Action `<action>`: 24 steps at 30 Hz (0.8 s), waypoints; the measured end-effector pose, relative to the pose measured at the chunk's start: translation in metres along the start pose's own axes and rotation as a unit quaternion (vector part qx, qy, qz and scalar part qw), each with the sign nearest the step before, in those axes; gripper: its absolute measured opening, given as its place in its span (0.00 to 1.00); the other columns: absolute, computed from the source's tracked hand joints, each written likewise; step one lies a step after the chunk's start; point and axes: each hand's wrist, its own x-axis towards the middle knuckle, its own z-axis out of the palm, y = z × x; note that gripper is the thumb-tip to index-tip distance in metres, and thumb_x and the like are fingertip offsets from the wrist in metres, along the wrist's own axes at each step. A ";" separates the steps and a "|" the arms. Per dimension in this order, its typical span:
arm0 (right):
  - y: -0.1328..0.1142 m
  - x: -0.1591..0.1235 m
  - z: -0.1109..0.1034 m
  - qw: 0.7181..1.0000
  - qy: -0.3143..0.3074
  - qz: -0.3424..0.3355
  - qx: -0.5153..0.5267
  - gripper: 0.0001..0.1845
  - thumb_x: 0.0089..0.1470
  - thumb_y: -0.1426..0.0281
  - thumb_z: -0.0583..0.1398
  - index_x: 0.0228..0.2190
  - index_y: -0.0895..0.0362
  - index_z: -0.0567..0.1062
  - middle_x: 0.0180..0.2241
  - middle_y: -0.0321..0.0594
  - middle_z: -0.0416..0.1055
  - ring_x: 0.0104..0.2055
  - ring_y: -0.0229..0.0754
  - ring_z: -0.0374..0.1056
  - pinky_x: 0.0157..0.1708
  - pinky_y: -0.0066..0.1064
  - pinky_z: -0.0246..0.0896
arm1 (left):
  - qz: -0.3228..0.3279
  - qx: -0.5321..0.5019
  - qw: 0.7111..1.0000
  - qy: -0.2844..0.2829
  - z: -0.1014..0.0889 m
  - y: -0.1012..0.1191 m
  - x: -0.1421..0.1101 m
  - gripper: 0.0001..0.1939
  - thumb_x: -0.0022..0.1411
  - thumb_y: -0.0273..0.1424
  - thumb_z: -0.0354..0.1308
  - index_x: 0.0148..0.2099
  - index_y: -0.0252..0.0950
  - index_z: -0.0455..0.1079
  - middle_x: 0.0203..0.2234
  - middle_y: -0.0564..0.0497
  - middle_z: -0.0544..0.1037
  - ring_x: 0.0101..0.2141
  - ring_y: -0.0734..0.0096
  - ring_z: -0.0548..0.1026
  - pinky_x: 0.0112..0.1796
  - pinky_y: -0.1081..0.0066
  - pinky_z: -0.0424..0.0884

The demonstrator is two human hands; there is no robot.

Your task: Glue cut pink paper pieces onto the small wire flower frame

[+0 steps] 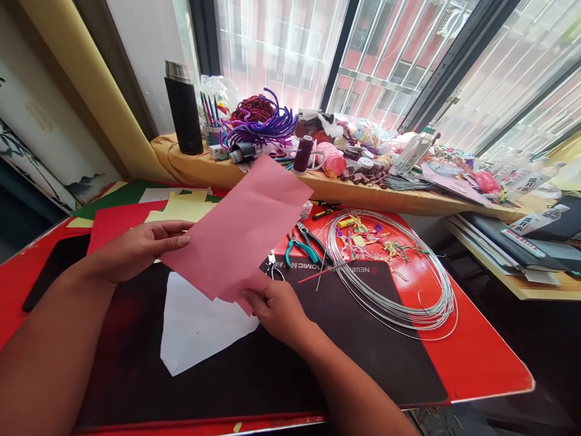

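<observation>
Pink sheet held in both hands

Centre of frame: I log a creased pink paper sheet, raised above the black mat. Left hand: thumb and fingers pinch its left corner. Right hand: thumb and bent fingers pinch its lower edge. Beneath, lower centre-left, lies a white paper piece; right of centre, a coil of silvery wire.

Head camera looks down (and forward) over both hands.

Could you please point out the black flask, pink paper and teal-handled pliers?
Black flask (184,115), head view: middle of body.
Pink paper (252,221), head view: centre.
Teal-handled pliers (311,253), head view: right-hand handle.
</observation>
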 end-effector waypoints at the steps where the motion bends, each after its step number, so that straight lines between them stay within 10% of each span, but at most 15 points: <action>1: -0.001 -0.001 0.001 1.000 -0.014 -0.010 -0.008 0.15 0.69 0.69 0.61 0.29 0.52 0.83 0.22 0.31 0.71 0.25 0.37 0.61 0.29 0.28 0.52 | -0.005 0.005 1.000 0.001 -0.001 0.003 -0.003 0.34 0.41 0.47 0.83 0.50 0.41 0.84 0.40 0.48 0.88 0.42 0.51 0.85 0.36 0.63 0.83; 6: -0.001 -0.002 0.004 0.999 -0.022 -0.021 0.009 0.11 0.68 0.68 0.62 0.37 0.52 0.86 0.29 0.34 0.79 0.29 0.39 0.68 0.32 0.27 0.56 | -0.116 0.064 0.990 -0.039 0.018 0.016 -0.020 0.32 0.34 0.44 0.85 0.42 0.36 0.86 0.37 0.41 0.89 0.36 0.44 0.87 0.31 0.62 0.85; 12: 0.003 0.004 -0.013 0.988 0.125 0.028 0.082 0.15 0.69 0.61 0.60 0.44 0.55 0.85 0.30 0.38 0.80 0.28 0.41 0.71 0.32 0.29 0.63 | 0.053 -0.096 0.963 0.245 0.027 0.000 0.002 0.34 0.37 0.44 0.84 0.47 0.35 0.83 0.50 0.42 0.87 0.52 0.45 0.84 0.52 0.55 0.83; 24: 0.010 0.005 -0.017 0.961 0.062 0.012 -0.268 0.17 0.66 0.68 0.69 0.54 0.59 0.82 0.41 0.48 0.83 0.46 0.54 0.78 0.51 0.41 0.69 | 0.074 -0.169 0.952 0.246 0.032 -0.018 0.013 0.31 0.45 0.34 0.81 0.52 0.31 0.82 0.54 0.38 0.85 0.54 0.43 0.83 0.61 0.44 0.77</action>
